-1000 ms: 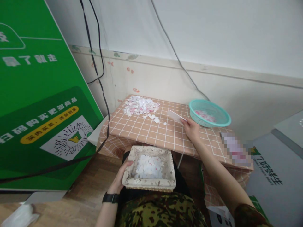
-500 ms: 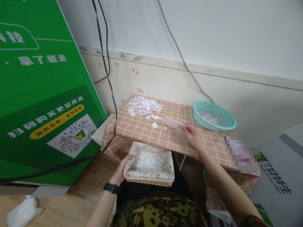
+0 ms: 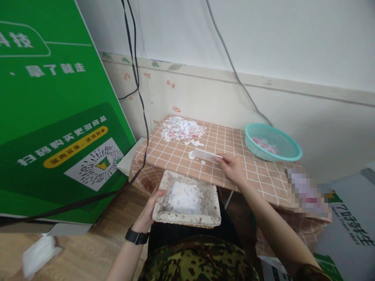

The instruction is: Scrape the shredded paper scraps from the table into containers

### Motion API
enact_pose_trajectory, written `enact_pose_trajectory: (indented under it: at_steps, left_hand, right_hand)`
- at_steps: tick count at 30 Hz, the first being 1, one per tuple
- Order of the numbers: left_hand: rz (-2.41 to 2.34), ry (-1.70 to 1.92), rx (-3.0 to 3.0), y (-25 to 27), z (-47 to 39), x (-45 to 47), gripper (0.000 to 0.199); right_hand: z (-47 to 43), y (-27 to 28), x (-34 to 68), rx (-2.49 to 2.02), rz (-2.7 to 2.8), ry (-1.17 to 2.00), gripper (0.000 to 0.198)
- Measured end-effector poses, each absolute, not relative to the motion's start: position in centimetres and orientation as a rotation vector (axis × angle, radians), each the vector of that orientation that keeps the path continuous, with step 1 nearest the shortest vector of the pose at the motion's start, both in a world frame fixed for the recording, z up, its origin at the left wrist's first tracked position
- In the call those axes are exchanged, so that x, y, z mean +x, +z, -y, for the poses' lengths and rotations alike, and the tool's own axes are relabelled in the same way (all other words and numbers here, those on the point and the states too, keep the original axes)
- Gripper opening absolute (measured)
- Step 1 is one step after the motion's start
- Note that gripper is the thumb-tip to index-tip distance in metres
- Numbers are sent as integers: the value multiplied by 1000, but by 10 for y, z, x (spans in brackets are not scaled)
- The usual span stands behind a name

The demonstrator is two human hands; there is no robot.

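Note:
My left hand (image 3: 154, 207) grips the left rim of a cloth-lined wicker basket (image 3: 218, 210), its thumb over the edge. White paper scraps (image 3: 186, 197) fill much of the basket, which sits over my lap against the table's front edge. In my right hand (image 3: 230, 166), a flat white card (image 3: 206, 155) is pinched between thumb and fingers. The card's far end is low over the tabletop, beside a few loose scraps (image 3: 197, 143); whether it touches them I cannot tell. Further back lies a heap of white and pink paper scraps (image 3: 183, 128).
A brown checked cloth covers the table (image 3: 225, 138). At its right stands a turquoise plastic basket (image 3: 295, 154) with pink and white scraps. A blurred-out item (image 3: 306, 193) lies at the right corner. A black cable (image 3: 143, 105) hangs in front of the green panel (image 3: 67, 97).
My right hand has moved the card left and lower, to the small scraps near the table's front edge. The basket's opening now tilts a little more towards me. The view has shifted slightly.

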State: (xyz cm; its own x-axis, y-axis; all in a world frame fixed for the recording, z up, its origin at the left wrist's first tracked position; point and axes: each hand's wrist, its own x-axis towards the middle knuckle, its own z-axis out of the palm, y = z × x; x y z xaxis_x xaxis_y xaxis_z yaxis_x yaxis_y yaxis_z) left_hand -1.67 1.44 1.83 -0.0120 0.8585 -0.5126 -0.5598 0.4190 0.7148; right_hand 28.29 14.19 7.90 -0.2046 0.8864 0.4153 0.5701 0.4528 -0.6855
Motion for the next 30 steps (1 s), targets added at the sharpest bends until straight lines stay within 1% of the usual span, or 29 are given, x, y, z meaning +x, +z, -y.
enact_pose_trajectory:
  at_steps: [4, 9, 15, 21, 27, 30]
  left_hand:
    - [-1083, 1169, 332, 15, -13, -21, 32]
    - [-1074, 1161, 308, 11, -12, -26, 30]
    - [-1072, 1111, 265, 10, -11, -32, 23]
    - [-1093, 1104, 256, 8, -10, -37, 20]
    - [-1116, 1149, 242, 3, -14, -40, 15]
    - [-1124, 1189, 273, 3, -21, -42, 13]
  right_hand:
    - [-143, 83, 283, -1207, 1910, 501, 34]
    - [-144, 85, 285, -1227, 1960, 538, 35]
    - [-144, 82, 286, -1228, 1876, 583, 35]
    - [-142, 83, 275, -1235, 1878, 519, 36]
    - [-132, 87, 286, -1323, 1862, 278, 35]
    - [-130, 85, 284, -1318, 1869, 286, 33]
